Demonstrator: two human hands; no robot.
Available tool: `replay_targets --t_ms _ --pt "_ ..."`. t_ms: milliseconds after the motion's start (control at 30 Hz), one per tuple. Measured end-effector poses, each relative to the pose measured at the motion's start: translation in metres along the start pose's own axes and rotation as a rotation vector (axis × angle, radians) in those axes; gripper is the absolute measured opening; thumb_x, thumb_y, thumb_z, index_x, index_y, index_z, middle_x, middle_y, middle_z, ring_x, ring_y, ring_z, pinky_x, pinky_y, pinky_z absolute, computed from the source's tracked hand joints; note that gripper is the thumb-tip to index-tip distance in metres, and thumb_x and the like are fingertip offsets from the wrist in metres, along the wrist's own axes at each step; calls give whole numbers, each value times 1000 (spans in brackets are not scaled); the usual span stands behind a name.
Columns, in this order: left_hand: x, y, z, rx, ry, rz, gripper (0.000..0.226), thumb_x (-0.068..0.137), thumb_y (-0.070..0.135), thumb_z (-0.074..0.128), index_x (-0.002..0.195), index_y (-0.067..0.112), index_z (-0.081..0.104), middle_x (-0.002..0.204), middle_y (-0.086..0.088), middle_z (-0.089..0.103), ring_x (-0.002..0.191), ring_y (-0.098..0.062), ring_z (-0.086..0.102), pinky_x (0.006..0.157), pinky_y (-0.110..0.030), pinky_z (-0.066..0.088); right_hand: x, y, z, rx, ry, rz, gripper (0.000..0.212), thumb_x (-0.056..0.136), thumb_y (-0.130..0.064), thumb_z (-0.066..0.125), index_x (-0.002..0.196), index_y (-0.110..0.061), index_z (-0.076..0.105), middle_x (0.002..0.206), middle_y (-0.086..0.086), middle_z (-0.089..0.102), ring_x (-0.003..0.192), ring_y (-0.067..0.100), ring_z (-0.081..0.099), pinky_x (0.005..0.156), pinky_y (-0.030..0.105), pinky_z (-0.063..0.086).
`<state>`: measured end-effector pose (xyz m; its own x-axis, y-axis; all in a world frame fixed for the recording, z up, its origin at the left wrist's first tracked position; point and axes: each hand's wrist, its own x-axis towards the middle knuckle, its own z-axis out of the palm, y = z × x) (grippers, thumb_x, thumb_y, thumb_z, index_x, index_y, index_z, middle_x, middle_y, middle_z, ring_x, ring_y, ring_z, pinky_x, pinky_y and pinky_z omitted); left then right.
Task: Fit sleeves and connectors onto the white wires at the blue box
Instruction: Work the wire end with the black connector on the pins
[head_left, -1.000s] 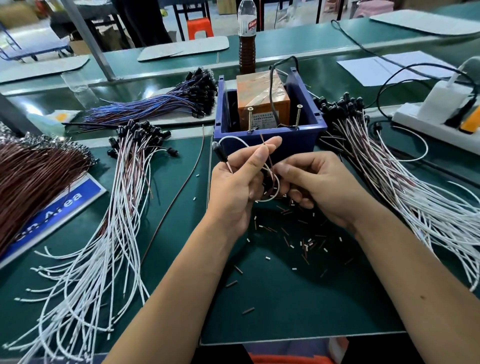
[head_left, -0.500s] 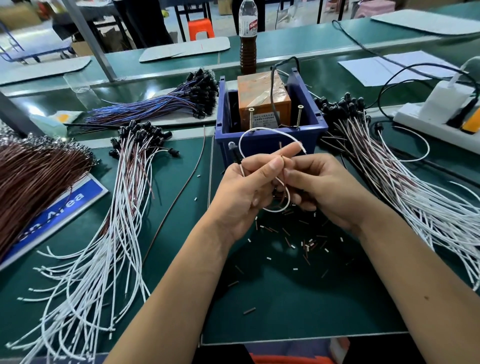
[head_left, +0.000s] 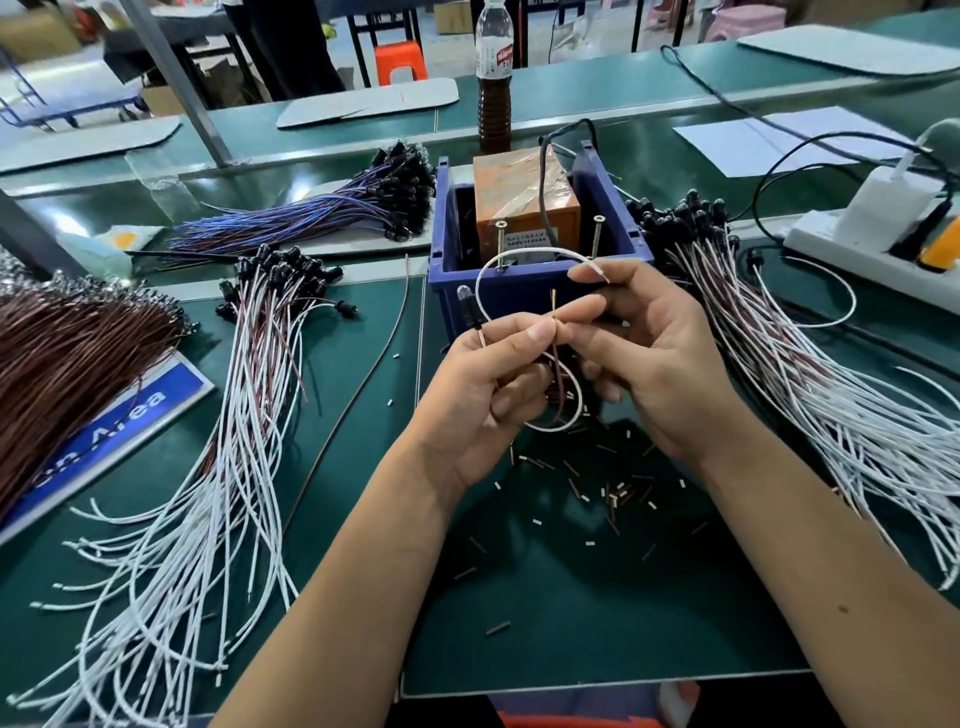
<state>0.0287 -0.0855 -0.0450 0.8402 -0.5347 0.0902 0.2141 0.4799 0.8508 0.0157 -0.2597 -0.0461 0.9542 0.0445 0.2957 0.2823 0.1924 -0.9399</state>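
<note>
Just in front of the blue box (head_left: 540, 291), our left hand (head_left: 483, 395) and right hand (head_left: 654, 358) both pinch one looped white wire (head_left: 519, 257). We judge a sleeve is going on; next, slide it home.

left hand (head_left: 483, 384): bare, no glove | right hand (head_left: 660, 358): bare | forearms: no sleeves | small mole, right forearm

Glossy plastic blue box (head_left: 537, 291) (matt green mat (head_left: 597, 597)).
</note>
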Motion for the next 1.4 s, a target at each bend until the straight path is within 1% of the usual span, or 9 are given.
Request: replay_targets --t_ms 167,267,433,600,733,900,1067,1267,1400 --pt "-3 6 -7 -104 -112 -97 14 81 24 80 83 12 73 87 2 69 36 4 33 38 -9 24 2 -2 -7 156 -138 -4 51 99 -11 49 148 -23 52 92 8 66 63 19 55 45 25 38" --pt "-5 9 -9 -57 -163 -164 5 85 16 73 84 12 74 99 -2 75 38 5 35 40 -8 24 2 -1 -8 42 -149 -88 50 107 -23 59 155 -31 48 92 12 66 64 20 53 48 27 40" --pt "-5 6 -8 56 -227 -276 14 92 15 62 83 12 72 98 -5 73 37 5 33 40 -9 27 1 1 -6 -53 -112 -123 41 102 -9 64 141 -22 67 93 10 71 53 17 55 47 32 41" --pt "-8 13 -12 -43 -256 -212 13 85 21 76 85 10 69 104 -9 71 42 3 25 41 -6 31 4 -9 -16 236 -185 -77 45 100 -6 57 145 -10 55 117 6 73 61 11 55 45 18 38" --pt "-11 22 -14 -97 -155 -65 22 76 25 84 81 11 68 116 -9 71 45 0 23 43 -12 18 7 -18 -25 367 -206 -75 36 107 -12 39 140 -6 54 131 6 72 62 8 57 45 13 40" --pt "-11 33 -20 -17 23 129 13 89 13 68 77 17 70 122 -14 69 40 4 29 40 -10 21 9 -19 -28 339 -50 -101 36 110 -25 38 116 -14 71 76 -2 65 49 8 39 42 17 32" --pt "-2 21 -14 227 198 348 25 100 11 55 84 17 73 91 -9 74 40 -3 30 40 -14 26 9 -13 -17 4 137 -226 35 111 -27 46 88 -12 69 85 19 54 57 17 42 43 24 32" --pt "10 -2 -5 470 608 549 4 94 14 71 91 12 74 74 -6 76 54 -7 63 57 -18 46 5 -3 -7 -276 237 -283 17 109 -19 57 119 -13 70 70 4 64 46 13 48 45 20 38" --pt "15 -7 -1 515 738 661 3 93 7 73 94 10 73 76 -5 77 73 -17 76 73 -22 55 3 1 2 -347 354 -323 8 105 -17 65 105 -10 62 69 3 69 46 16 54 48 26 43"
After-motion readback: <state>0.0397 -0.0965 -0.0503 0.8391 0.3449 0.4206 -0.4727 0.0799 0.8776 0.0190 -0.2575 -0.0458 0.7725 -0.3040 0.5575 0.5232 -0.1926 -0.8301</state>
